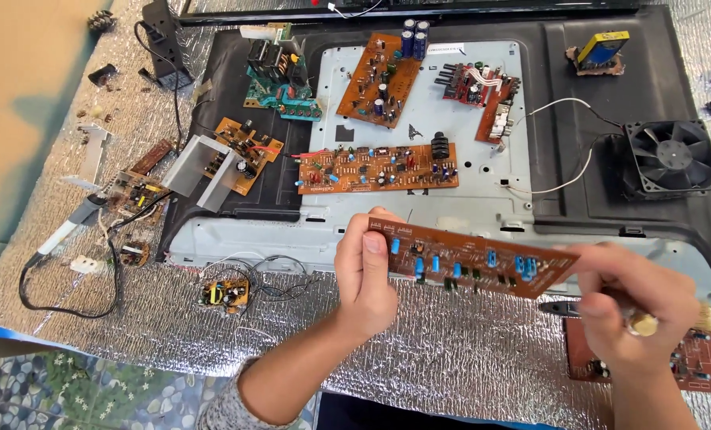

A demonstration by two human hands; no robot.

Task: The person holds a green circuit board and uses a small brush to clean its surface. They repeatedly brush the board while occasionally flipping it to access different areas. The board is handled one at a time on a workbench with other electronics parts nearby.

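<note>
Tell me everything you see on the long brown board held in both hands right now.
The board is a long, narrow brown circuit strip, looking like phenolic, studded with blue capacitors and small dark parts, with pale printing near its left end. It is held above the foil mat, tilted, its right end lower. The left hand grips the left end, thumb on the front. The right hand, blurred, meets the right end while holding a wooden-handled tool.

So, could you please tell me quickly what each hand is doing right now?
Left hand: closed on the left end of the long brown circuit board.
Right hand: closed on a brush, fingers at the board's right end.
</note>
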